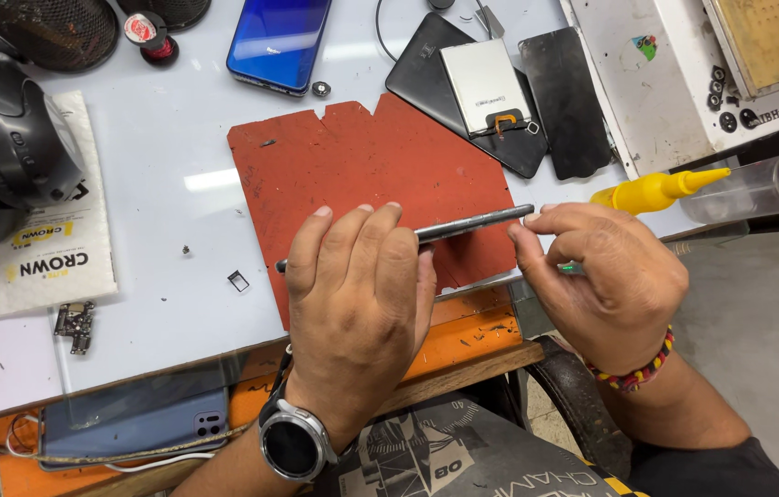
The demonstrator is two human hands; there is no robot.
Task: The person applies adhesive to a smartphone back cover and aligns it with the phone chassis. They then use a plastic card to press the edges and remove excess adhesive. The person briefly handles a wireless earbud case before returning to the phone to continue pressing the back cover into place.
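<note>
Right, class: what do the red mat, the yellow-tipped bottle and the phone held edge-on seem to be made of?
Red mat: probably rubber or silicone, matte, with scuffed, ragged edges.
Bottle: clear plastic, see-through body, with an opaque yellow plastic nozzle.
Phone: its edge looks like metal, grey with a dull sheen; it could be painted plastic. The left hand and right hand grip it.

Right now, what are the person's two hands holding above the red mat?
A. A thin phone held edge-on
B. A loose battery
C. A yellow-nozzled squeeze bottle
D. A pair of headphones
A: the left hand and right hand hold a thin phone edge-on between them over the red mat; the yellow-nozzled bottle lies untouched on the table beyond the right hand.
</note>
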